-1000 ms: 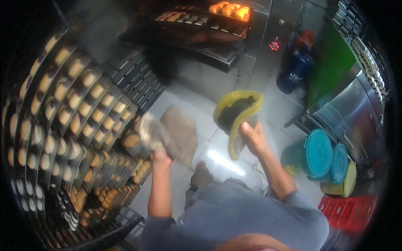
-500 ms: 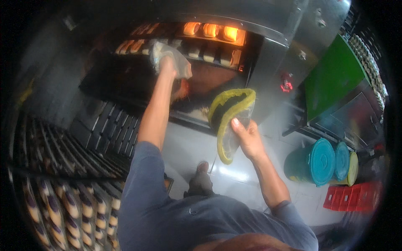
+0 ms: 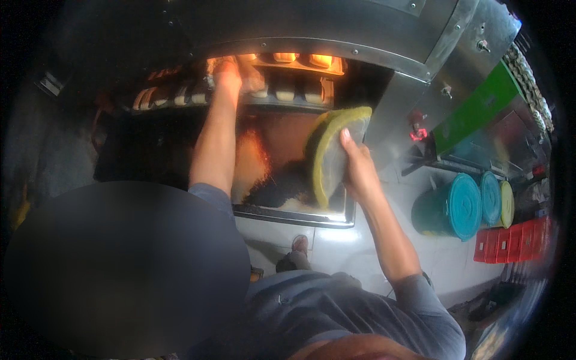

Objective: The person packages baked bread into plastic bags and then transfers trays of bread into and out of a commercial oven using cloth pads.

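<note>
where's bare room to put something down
Bare: white tiled floor between your right forearm and the lidded teal bucket; dark metal oven ledge between your left forearm and the yellow-rimmed grey pad in your right hand. Crowded: glowing oven mouth, with your left hand, pale cloth and pale loaves.

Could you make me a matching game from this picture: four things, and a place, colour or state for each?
Things:
1. left hand
2. crates
3. right hand
4. biggest bucket

Matches:
A. teal
B. gripping a yellow-edged pad
C. at the mouth of the oven
D. red

Pairs: 1-C, 2-D, 3-B, 4-A
</note>
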Demonstrator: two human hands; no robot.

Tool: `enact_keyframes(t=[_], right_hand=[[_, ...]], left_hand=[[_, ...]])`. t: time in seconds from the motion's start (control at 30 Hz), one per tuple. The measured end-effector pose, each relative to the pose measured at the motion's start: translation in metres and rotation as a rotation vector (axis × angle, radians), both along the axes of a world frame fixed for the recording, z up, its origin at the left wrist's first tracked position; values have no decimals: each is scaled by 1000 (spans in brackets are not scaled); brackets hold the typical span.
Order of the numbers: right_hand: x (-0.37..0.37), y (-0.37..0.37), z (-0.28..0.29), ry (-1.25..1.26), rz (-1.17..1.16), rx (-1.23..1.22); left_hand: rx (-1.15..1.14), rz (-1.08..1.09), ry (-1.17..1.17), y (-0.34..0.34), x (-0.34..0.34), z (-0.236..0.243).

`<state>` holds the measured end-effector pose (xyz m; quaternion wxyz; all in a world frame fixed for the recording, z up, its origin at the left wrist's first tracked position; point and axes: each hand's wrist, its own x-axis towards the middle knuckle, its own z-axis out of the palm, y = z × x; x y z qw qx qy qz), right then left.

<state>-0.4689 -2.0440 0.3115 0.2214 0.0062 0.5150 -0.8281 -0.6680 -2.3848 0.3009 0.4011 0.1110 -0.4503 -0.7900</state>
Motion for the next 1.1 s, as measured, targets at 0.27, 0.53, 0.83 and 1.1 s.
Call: enact_keyframes(t=[0.27, 0.53, 0.83, 1.1], right_hand=[[-25, -36, -6, -33, -234, -413], [6, 8, -32, -61, -90, -384], [118, 140, -48, -43, 239, -344], [152, 257, -37, 36, 393, -231]], left_hand=[[125, -331, -30, -18, 151, -27], [237, -230, 54, 50, 340, -35], [56, 5, 256, 242, 575, -48], [-272, 378, -29, 449, 730, -44]])
